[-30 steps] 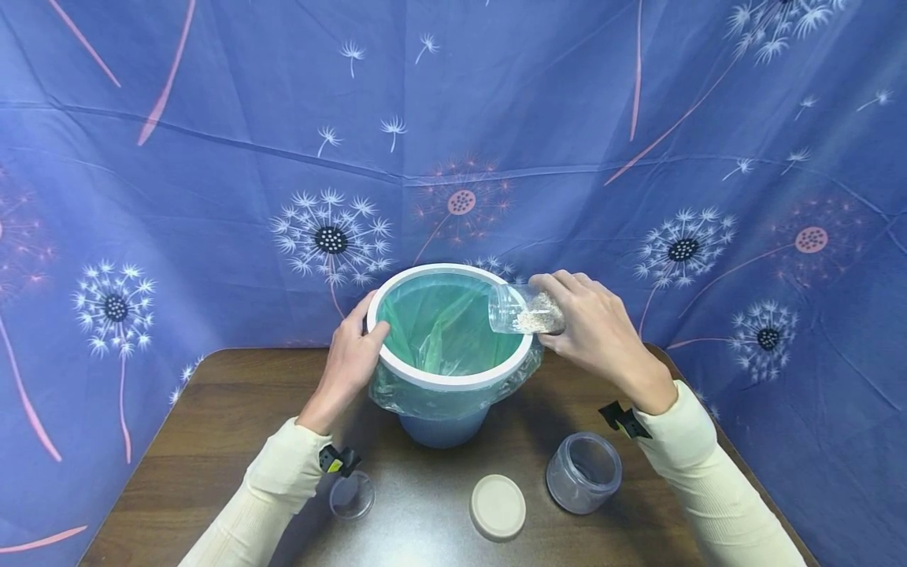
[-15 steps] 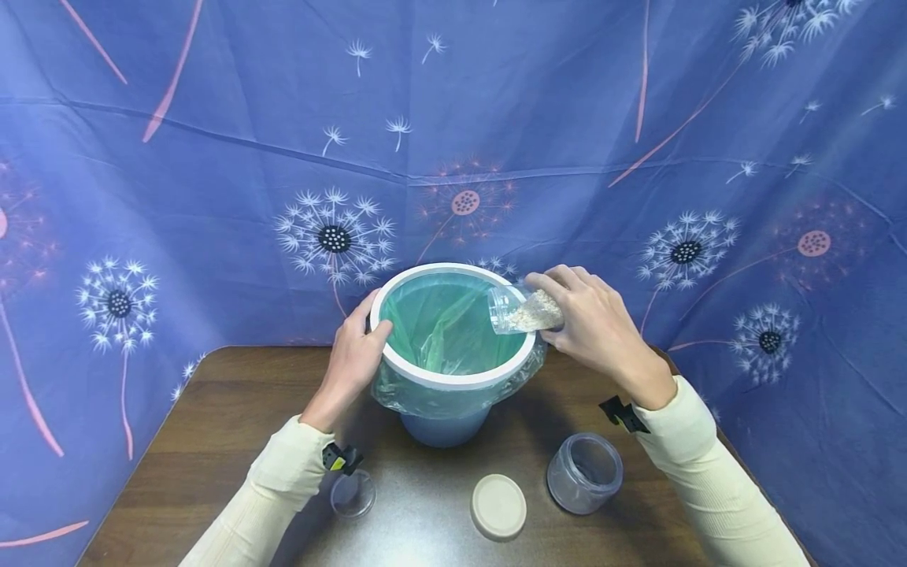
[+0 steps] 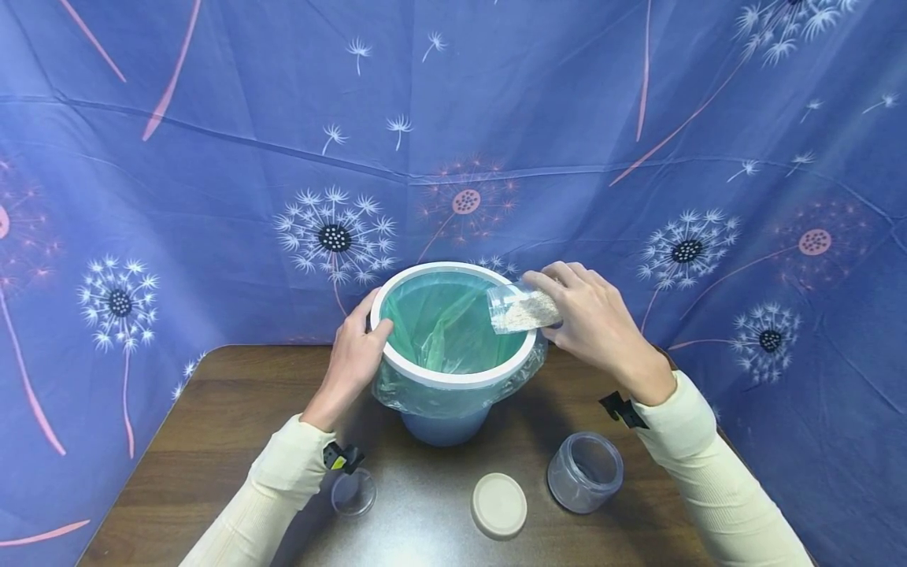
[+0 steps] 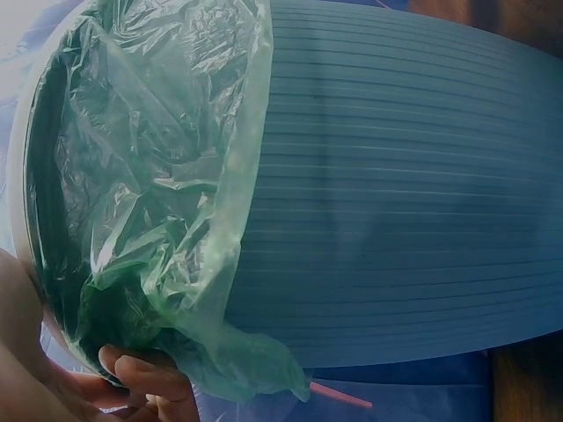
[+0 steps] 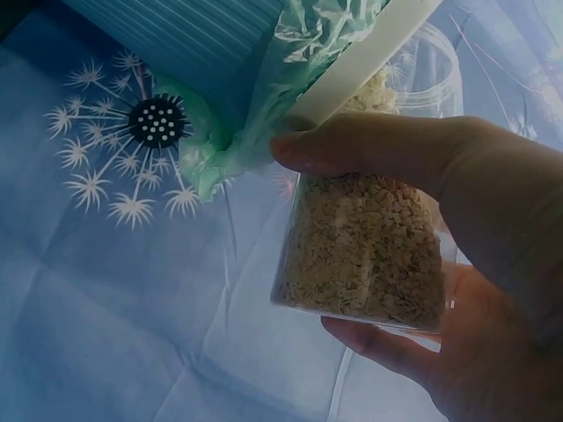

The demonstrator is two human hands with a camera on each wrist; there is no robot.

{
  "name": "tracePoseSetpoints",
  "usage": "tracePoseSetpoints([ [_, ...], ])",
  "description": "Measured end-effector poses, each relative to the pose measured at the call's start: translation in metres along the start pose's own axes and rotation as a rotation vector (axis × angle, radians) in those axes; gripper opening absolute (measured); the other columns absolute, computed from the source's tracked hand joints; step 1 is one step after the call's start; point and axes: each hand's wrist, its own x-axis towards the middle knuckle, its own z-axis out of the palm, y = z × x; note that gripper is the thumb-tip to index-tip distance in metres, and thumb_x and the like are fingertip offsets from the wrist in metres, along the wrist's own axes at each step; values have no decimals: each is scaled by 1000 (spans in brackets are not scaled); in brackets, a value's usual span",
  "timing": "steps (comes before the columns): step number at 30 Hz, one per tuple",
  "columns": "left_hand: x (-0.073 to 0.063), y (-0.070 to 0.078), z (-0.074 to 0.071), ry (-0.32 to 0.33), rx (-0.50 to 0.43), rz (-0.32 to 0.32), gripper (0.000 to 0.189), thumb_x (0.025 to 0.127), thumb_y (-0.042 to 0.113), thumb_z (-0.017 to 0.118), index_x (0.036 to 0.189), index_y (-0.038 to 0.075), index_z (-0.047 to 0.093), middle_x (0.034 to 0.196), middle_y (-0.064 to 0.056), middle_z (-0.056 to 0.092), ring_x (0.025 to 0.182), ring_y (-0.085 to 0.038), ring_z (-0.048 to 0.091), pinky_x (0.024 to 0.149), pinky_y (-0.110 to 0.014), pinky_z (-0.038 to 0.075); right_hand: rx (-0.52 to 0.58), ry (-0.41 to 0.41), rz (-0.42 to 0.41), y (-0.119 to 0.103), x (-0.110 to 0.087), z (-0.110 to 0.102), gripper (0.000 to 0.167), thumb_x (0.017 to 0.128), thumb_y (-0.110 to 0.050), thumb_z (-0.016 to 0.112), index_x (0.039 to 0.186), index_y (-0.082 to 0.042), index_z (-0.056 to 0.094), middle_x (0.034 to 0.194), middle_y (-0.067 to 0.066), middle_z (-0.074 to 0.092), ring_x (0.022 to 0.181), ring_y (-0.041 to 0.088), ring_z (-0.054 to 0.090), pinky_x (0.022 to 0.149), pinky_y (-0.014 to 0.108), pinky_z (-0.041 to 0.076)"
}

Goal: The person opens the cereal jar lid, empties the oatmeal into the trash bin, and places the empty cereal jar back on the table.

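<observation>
A blue ribbed trash bin (image 3: pixel 446 429) with a white rim (image 3: pixel 453 382) stands on the table, lined with a green plastic bag (image 4: pixel 158 176) folded down over its outside. My left hand (image 3: pixel 354 350) grips the bin's left rim, thumb over the top and fingers outside. In my right hand (image 3: pixel 595 319) is a clear jar (image 3: pixel 501 307), held between thumb and fingers near its base. It lies tilted across the right rim, its mouth over the bin's opening. Pale, oat-like flakes (image 5: pixel 361 246) fill the base and stretch along the lower side toward the mouth.
On the wooden table (image 3: pixel 234 409), a second clear jar (image 3: pixel 584 472) stands open at front right. Beside it lies a round cream lid (image 3: pixel 499 505). A small clear round dish or lid (image 3: pixel 353 493) sits near my left wrist. A blue dandelion-print cloth (image 3: pixel 453 102) hangs behind the table.
The jar in my right hand has tipped further, its base rising slightly. Inside it the flakes have slid toward the mouth. My left hand keeps its grip on the rim.
</observation>
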Motion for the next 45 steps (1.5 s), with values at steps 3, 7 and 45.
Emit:
tracePoseSetpoints([
  [3,0,0,0,-1,-4,-2,68,99,21,55,165,13,43,163,-16,48,139,-31,51,118,-52,38,2,-11,7,0,0,-1,80,64,-7,101,137,-10,69,124,14,67,114,39,63,94,56,53],
  [7,0,0,0,1,-8,-4,68,98,21,55,165,13,44,163,-16,48,139,-31,51,118,-53,37,3,-18,11,0,1,-1,80,64,-6,101,138,-10,70,125,14,67,115,40,63,95,56,53],
  [45,-2,2,1,12,-7,-4,68,98,21,55,164,12,44,163,-15,48,141,-31,49,119,-52,36,-42,5,-35,0,4,-3,78,63,-4,99,136,-10,70,121,15,67,113,39,64,93,55,54],
])
